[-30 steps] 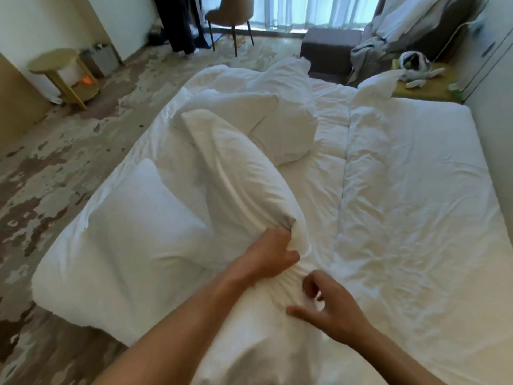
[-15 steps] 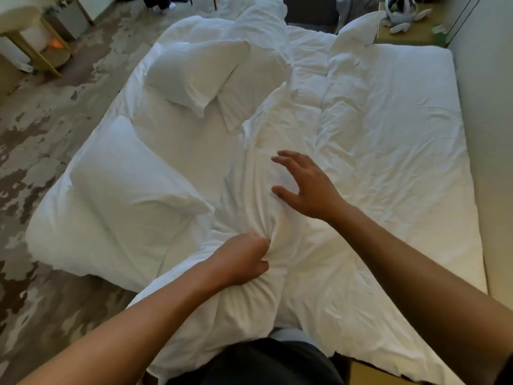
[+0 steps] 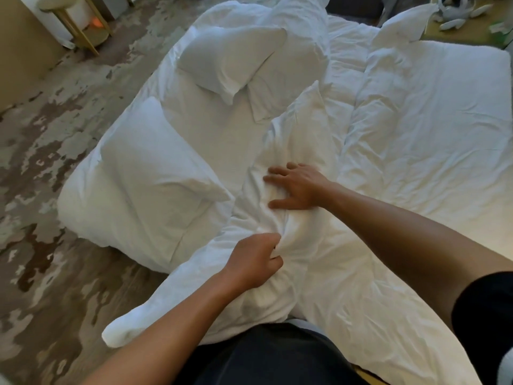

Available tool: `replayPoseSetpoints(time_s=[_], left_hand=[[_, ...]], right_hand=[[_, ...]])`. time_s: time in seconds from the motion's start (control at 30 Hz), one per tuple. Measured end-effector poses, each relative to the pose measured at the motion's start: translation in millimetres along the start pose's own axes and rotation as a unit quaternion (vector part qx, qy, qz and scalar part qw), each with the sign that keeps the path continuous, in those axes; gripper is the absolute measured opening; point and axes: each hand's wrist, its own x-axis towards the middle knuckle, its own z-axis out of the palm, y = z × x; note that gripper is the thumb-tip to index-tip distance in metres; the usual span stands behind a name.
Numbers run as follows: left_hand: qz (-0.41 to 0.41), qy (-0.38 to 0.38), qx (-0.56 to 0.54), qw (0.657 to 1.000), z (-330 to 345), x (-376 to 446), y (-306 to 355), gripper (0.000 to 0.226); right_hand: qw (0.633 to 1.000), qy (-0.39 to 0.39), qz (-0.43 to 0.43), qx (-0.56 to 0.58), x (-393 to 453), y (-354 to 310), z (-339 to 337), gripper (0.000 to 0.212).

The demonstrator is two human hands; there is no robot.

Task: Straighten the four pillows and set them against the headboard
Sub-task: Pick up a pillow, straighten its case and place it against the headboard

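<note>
A long white pillow (image 3: 299, 134) lies lengthwise in the middle of the bed (image 3: 433, 129), running from my body toward the far end. My left hand (image 3: 254, 261) is clenched on a bunch of its cover near me. My right hand (image 3: 295, 187) rests flat on it a little farther out, fingers spread. Another white pillow (image 3: 150, 179) lies at the bed's left edge. A third pillow (image 3: 227, 56) sits farther back on the left, overlapping a fourth (image 3: 294, 70) behind it. No headboard is in view.
The white sheet is wrinkled across the right half of the bed. A patterned floor (image 3: 55, 168) runs along the left side. A small round side table (image 3: 83, 26) stands at the far left. Another side table with white items (image 3: 458, 20) is at the far right corner.
The pillow, held up a second ago, now lies flat on the bed. My right hand moved from beside the left hand out onto the pillow and pressed down. My view tilted downward.
</note>
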Motion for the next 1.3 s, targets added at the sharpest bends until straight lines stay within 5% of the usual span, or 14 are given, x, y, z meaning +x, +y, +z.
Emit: replayPoseSetpoints(time_s=[0.1,0.2,0.27,0.47,0.6,0.83,1.3], left_hand=[[-0.051,0.068,-0.032,0.996,9,-8,-5,0.025],[-0.158,0.046,0.011,0.986,21,-15,-11,0.081],[-0.197,0.031,0.026,0.98,27,-16,-12,0.093],[-0.197,0.019,-0.019,0.98,26,-7,-12,0.068],[-0.191,0.015,-0.038,0.981,14,-9,-19,0.071],[-0.127,0.085,-0.156,0.976,-20,-11,-33,0.048],[0.094,0.098,-0.108,0.985,-159,17,-82,0.044]], right_hand=[[0.998,-0.047,0.028,0.017,-3,13,13,0.102],[0.997,-0.055,0.039,0.022,-5,22,21,0.103],[0.998,-0.041,0.036,0.017,-6,26,25,0.096],[0.994,-0.024,0.0,0.11,-1,37,21,0.03],[0.996,0.031,-0.03,0.078,-10,34,20,0.017],[0.962,0.186,0.102,0.17,-33,0,12,0.023],[0.818,0.428,0.372,0.099,-83,-86,-94,0.019]])
